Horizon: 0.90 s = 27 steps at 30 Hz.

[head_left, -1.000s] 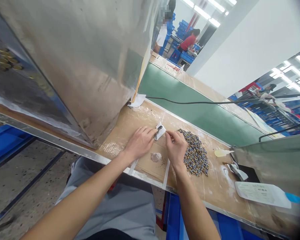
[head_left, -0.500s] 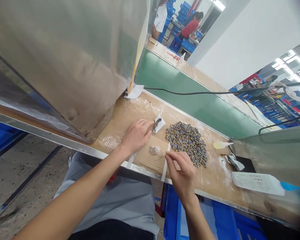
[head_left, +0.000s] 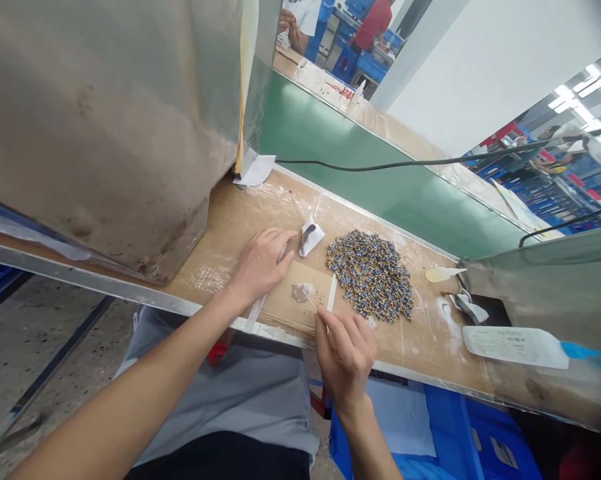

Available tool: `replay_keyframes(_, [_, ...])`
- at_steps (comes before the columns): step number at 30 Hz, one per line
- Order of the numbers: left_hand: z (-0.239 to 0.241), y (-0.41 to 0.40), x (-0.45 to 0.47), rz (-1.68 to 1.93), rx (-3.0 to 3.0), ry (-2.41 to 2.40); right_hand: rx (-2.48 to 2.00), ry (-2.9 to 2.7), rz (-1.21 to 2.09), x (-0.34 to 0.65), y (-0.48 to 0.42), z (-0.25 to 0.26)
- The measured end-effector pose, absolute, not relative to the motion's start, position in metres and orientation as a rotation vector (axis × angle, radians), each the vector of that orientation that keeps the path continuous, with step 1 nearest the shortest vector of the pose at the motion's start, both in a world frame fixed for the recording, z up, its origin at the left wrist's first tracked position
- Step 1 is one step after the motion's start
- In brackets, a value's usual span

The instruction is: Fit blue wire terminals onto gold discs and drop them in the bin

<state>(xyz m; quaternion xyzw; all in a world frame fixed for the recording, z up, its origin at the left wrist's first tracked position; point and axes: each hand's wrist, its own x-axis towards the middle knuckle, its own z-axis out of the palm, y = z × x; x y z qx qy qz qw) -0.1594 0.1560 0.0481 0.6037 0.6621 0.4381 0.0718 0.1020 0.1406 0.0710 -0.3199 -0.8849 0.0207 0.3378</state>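
My right hand (head_left: 344, 353) pinches a thin pale stick (head_left: 312, 304). Its far end reaches the small clear cup (head_left: 303, 292), which sits on a cardboard pad (head_left: 285, 310). Tiny dark specks lie on the pad beside the cup. My left hand (head_left: 261, 265) rests on the table to the left of the cup, fingers curled. A sliver of something grey (head_left: 281, 252) shows between its thumb and fingers, mostly hidden. Just beyond those fingertips lies a white paper piece with a dark patch (head_left: 311, 238).
Right of the pad is a heap of small blue and gold metal parts (head_left: 373, 277). Farther right lie a small yellowish bottle (head_left: 440, 274) and a large white bottle (head_left: 515, 345) with a blue tip. A metal panel (head_left: 130, 127) stands at the left; a black cable (head_left: 360, 167) crosses behind.
My right hand has moved left and nearer to me, and the stick now meets the cup. The left hand stays beside the pad. The camera view has shifted slightly.
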Motion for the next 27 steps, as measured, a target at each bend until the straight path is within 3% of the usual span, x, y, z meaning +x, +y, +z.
replay_keyframes(13, [0.046,0.154,-0.161,1.354,1.771,1.964,-0.814,-2.160,0.134,0.111,0.139,0.078])
replay_keyframes(20, [0.057,0.150,-0.161,1.481,1.663,1.948,-0.951,-2.185,0.120,0.059,0.221,0.100])
replay_keyframes(27, [0.065,0.007,-0.124,1.627,1.558,2.097,-0.969,-2.346,0.138,0.017,0.261,0.089])
